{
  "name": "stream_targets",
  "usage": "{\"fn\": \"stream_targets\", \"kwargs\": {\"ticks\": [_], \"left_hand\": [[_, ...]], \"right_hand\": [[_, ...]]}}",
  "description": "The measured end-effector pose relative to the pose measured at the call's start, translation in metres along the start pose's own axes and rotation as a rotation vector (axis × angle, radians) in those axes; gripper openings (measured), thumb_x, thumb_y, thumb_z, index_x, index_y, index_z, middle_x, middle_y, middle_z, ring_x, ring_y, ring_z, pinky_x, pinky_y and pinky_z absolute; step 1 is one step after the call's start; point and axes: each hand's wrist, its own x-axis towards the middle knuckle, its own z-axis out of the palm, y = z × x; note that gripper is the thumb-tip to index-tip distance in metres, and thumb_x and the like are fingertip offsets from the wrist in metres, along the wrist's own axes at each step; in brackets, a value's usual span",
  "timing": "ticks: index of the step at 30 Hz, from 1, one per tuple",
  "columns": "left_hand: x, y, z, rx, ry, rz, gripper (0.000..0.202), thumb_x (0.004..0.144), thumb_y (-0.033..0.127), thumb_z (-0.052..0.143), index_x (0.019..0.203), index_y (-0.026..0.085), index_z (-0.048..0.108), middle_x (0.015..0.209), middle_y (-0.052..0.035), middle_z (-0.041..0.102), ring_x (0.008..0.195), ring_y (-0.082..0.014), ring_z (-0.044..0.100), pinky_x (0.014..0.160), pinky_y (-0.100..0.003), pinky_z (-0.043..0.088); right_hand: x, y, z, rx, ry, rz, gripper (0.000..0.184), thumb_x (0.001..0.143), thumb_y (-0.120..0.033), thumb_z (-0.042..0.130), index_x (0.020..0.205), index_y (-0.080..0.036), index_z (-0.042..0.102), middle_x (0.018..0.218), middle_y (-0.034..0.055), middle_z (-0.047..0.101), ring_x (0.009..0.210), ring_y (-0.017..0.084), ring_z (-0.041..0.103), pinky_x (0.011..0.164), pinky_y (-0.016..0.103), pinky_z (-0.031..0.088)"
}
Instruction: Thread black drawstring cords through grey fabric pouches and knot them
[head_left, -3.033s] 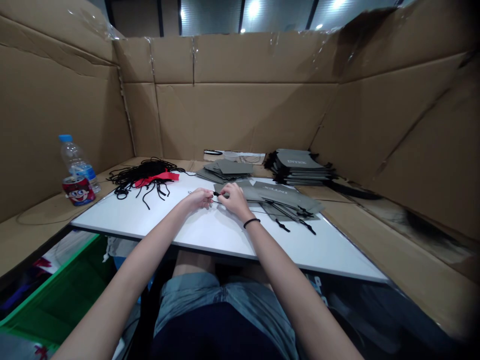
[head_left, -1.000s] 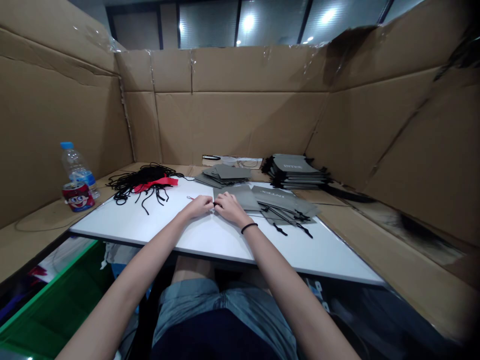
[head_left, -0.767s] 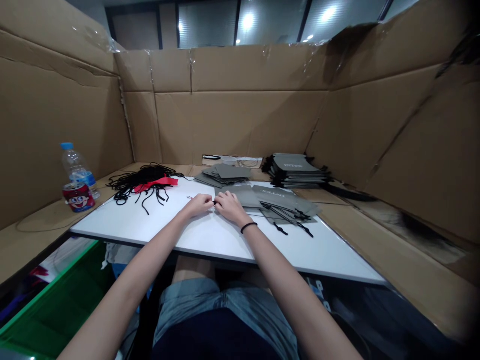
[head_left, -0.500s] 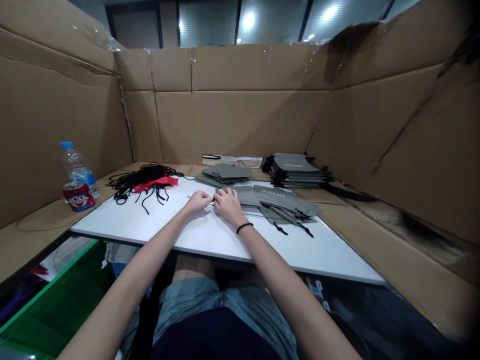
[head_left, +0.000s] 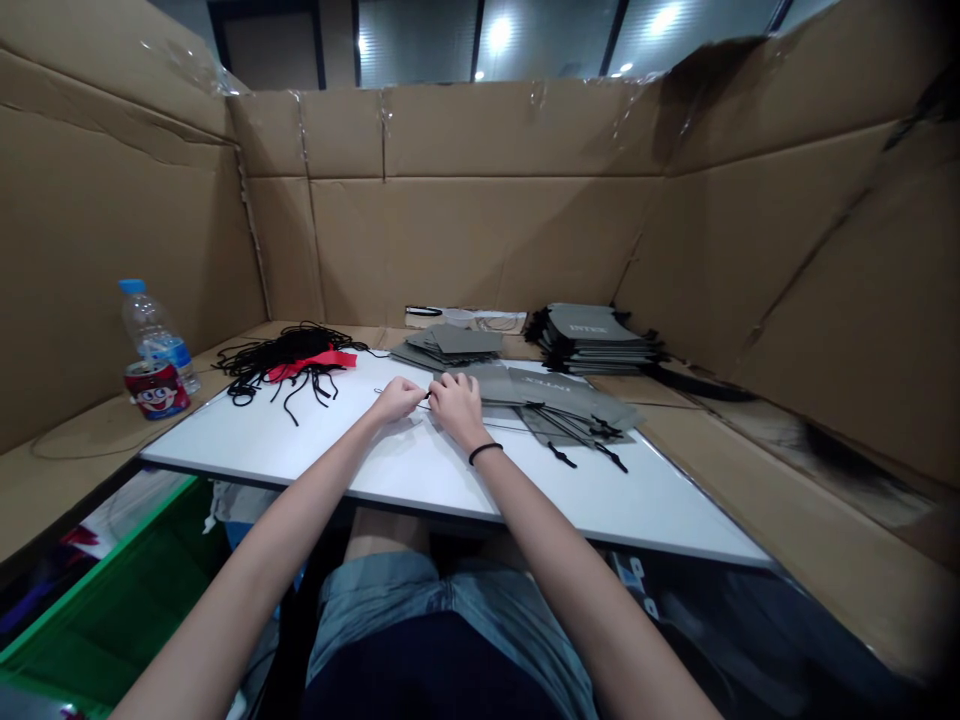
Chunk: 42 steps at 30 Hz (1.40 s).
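I see a bare left forearm (head_left: 300,510) and bare right forearm (head_left: 555,540) ending in an unadorned left hand (head_left: 397,400) and right hand (head_left: 457,408). A thin black wristband (head_left: 485,454) circles the right wrist. Nearer me are faded grey-blue denim shorts (head_left: 375,590) beneath a dark navy garment (head_left: 427,670).

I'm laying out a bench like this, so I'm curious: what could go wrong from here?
The thin wire loop pinched near the left hand and right hand is fine and might slip. Pulling from the tangled black cords could drag others along or knot them. Cords trailing from the grey bags lie near the right arm and could snag.
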Motion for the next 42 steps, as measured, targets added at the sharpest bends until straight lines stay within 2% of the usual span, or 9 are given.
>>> {"fn": "stream_targets", "kwargs": {"ticks": [4, 7, 12, 17, 21, 28, 33, 42], "left_hand": [[0.0031, -0.0034, -0.0016, -0.122, -0.034, -0.079, 0.022, 0.065, 0.021, 0.047, 0.046, 0.019, 0.038, 0.039, 0.0039, 0.035, 0.037, -0.0059, 0.028, 0.038, -0.021, 0.018], [0.0056, -0.0061, -0.0027, -0.159, -0.028, -0.097, 0.021, 0.066, 0.020, 0.046, 0.047, 0.019, 0.037, 0.042, 0.0046, 0.034, 0.037, -0.0051, 0.026, 0.038, -0.020, 0.018], [0.0081, -0.0079, -0.0029, -0.210, -0.019, -0.129, 0.021, 0.068, 0.020, 0.051, 0.050, 0.018, 0.040, 0.043, 0.0055, 0.033, 0.038, -0.0044, 0.024, 0.038, -0.020, 0.016], [0.0078, -0.0046, -0.0017, -0.258, -0.044, -0.153, 0.025, 0.071, 0.023, 0.055, 0.052, 0.018, 0.041, 0.046, 0.0060, 0.033, 0.038, -0.0036, 0.023, 0.038, -0.020, 0.014], [0.0064, -0.0017, -0.0017, -0.276, -0.046, -0.163, 0.024, 0.071, 0.021, 0.055, 0.052, 0.017, 0.041, 0.046, 0.0058, 0.034, 0.038, -0.0031, 0.023, 0.038, -0.020, 0.014], [0.0045, 0.0012, -0.0024, -0.261, -0.020, -0.159, 0.026, 0.071, 0.018, 0.054, 0.048, 0.017, 0.042, 0.040, 0.0053, 0.035, 0.035, -0.0032, 0.024, 0.038, -0.021, 0.015], [0.0036, -0.0002, -0.0015, -0.212, -0.028, -0.113, 0.029, 0.071, 0.023, 0.054, 0.045, 0.017, 0.041, 0.038, 0.0055, 0.034, 0.035, -0.0038, 0.025, 0.039, -0.021, 0.015], [0.0027, -0.0012, -0.0002, -0.114, 0.030, -0.039, 0.031, 0.066, 0.029, 0.052, 0.041, 0.018, 0.039, 0.035, 0.0063, 0.031, 0.037, -0.0041, 0.024, 0.042, -0.021, 0.015]], "right_hand": [[-0.0007, 0.0024, -0.0022, -0.002, -0.014, -0.050, 0.023, 0.089, -0.020, 0.042, 0.091, -0.020, 0.065, 0.102, 0.0124, 0.060, 0.098, 0.026, 0.044, 0.091, 0.041, 0.029], [-0.0020, 0.0040, -0.0047, 0.046, 0.014, -0.070, 0.019, 0.086, -0.024, 0.047, 0.097, -0.020, 0.062, 0.103, 0.0113, 0.060, 0.098, 0.026, 0.045, 0.089, 0.038, 0.030], [-0.0028, 0.0041, -0.0057, 0.145, 0.045, -0.115, 0.031, 0.083, -0.026, 0.053, 0.113, -0.019, 0.056, 0.108, 0.0104, 0.058, 0.102, 0.025, 0.045, 0.088, 0.035, 0.031], [-0.0012, 0.0025, -0.0043, 0.167, 0.035, -0.188, 0.017, 0.085, -0.023, 0.050, 0.098, -0.019, 0.062, 0.102, 0.0094, 0.060, 0.099, 0.023, 0.046, 0.085, 0.033, 0.031], [-0.0012, 0.0016, -0.0043, 0.190, 0.070, -0.182, 0.015, 0.086, -0.022, 0.049, 0.092, -0.019, 0.063, 0.100, 0.0085, 0.061, 0.097, 0.022, 0.047, 0.084, 0.033, 0.032], [-0.0018, -0.0001, -0.0042, 0.248, 0.067, -0.143, 0.016, 0.085, -0.022, 0.049, 0.090, -0.020, 0.064, 0.099, 0.0071, 0.062, 0.096, 0.021, 0.048, 0.084, 0.033, 0.031], [-0.0011, -0.0024, -0.0031, 0.235, 0.028, -0.103, 0.017, 0.086, -0.021, 0.047, 0.086, -0.020, 0.064, 0.094, 0.0060, 0.062, 0.094, 0.021, 0.047, 0.082, 0.033, 0.031], [-0.0017, -0.0030, -0.0087, 0.202, -0.041, -0.080, 0.021, 0.089, -0.024, 0.044, 0.088, -0.022, 0.065, 0.092, 0.0037, 0.063, 0.094, 0.020, 0.046, 0.085, 0.033, 0.029]]}}
